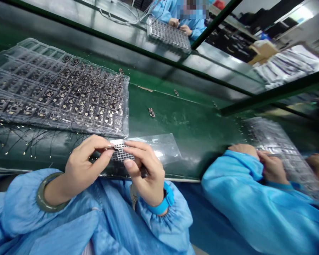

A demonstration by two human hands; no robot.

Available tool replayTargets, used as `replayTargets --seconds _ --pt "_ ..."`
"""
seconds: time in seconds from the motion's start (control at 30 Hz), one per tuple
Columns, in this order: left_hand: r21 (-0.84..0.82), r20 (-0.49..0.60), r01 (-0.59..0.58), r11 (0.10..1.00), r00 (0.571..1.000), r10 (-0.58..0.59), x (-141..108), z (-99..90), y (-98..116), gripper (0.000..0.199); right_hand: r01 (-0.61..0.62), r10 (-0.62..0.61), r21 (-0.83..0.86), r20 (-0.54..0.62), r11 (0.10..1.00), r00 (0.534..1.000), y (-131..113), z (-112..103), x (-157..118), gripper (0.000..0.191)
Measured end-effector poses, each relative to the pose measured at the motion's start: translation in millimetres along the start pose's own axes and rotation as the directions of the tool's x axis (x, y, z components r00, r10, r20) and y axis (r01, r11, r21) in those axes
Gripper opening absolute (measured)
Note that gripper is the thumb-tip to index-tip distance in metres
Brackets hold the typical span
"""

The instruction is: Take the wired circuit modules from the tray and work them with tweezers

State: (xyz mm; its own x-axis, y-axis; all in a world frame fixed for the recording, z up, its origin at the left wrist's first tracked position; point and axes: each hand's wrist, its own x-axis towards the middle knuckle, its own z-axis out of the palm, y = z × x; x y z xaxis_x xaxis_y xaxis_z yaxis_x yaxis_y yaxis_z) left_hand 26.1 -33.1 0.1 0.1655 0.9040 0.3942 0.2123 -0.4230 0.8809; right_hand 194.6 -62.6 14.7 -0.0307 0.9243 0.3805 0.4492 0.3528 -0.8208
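Note:
My left hand (83,161) is closed in a pinch on a small dark piece that looks like a circuit board (112,147), mostly covered by the fingertips. Just to its right, my right hand (147,171) grips a small white sheet with a grid of squares (119,154) between thumb and fingers. The board is at the sheet's left edge; whether they touch I cannot tell. Behind both hands, a stack of clear plastic trays (126,106) holds many small circuit boards (71,102) in its pockets. Thin black wires (39,136) stick out along the near side.
A clear plastic film (163,148) lies on the green table (196,131) beside my right hand. Loose boards (151,112) are scattered beyond it. At right, a co-worker's blue sleeve (236,184) and hands are near another tray (279,145). Across a green frame bar (159,58), another person handles a tray (168,34).

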Motion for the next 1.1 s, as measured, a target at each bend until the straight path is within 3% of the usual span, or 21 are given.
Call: replayTargets --seconds 0.03,0.13,0.23,0.3,0.33,0.4,0.5,0.57,0.67,0.83,1.1 --pt "0.107 -0.021 -0.159 0.981 0.986 0.163 -0.6 -2.9 -1.8 0.017 -0.01 0.011 0.012 -0.049 1.0 0.999 -0.2 1.0 -3.7 0.02" --pt "0.32 0.076 -0.504 0.802 0.858 0.508 -0.7 -10.0 -6.5 0.029 -0.099 0.11 0.149 -0.068 0.984 0.992 -3.7 5.6 -15.1 0.022" --pt "0.379 0.202 -0.648 0.661 0.755 0.624 -0.4 -11.0 -10.6 0.028 -0.274 0.277 0.28 0.031 0.92 0.96 -9.0 10.1 -21.9 0.022" --pt "0.376 0.22 -0.654 0.656 0.751 0.623 -0.6 -8.4 -12.2 0.028 -0.352 0.365 0.301 0.014 0.886 0.931 -11.0 11.7 -23.3 0.017" --pt "0.364 0.208 -0.624 0.692 0.778 0.592 -0.7 -6.9 -12.3 0.029 -0.376 0.397 0.306 -0.009 0.875 0.918 -11.3 11.9 -23.4 0.017" --pt "0.3 0.14 -0.489 0.819 0.872 0.469 -0.4 -4.4 -11.1 0.031 -0.396 0.429 0.313 -0.039 0.863 0.903 -10.5 11.6 -22.9 0.017" --pt "0.057 0.102 -0.173 0.983 0.981 0.167 1.9 -2.7 -7.0 0.028 -0.409 0.435 0.283 -0.035 0.868 0.9 -9.0 10.5 -22.0 0.017" --pt "-0.136 0.196 0.055 0.989 0.98 -0.028 4.4 -2.0 -4.2 0.023 -0.409 0.424 0.244 -0.009 0.879 0.906 -8.7 10.3 -21.2 0.018" --pt "-0.316 0.335 0.305 0.898 0.922 -0.195 8.2 0.4 -1.6 0.021 -0.408 0.411 0.208 0.03 0.889 0.911 -8.3 10.8 -19.8 0.019" --pt "-0.37 0.332 0.301 0.879 0.926 -0.177 10.8 4.7 -1.0 0.006 -0.425 0.424 0.193 0.047 0.884 0.904 -6.5 12.0 -18.1 0.022" --pt "-0.4 0.241 0.32 0.858 0.941 -0.238 9.9 9.4 -2.7 0.004 -0.414 0.426 0.204 -0.016 0.887 0.905 -2.9 21.0 -16.9 0.01"
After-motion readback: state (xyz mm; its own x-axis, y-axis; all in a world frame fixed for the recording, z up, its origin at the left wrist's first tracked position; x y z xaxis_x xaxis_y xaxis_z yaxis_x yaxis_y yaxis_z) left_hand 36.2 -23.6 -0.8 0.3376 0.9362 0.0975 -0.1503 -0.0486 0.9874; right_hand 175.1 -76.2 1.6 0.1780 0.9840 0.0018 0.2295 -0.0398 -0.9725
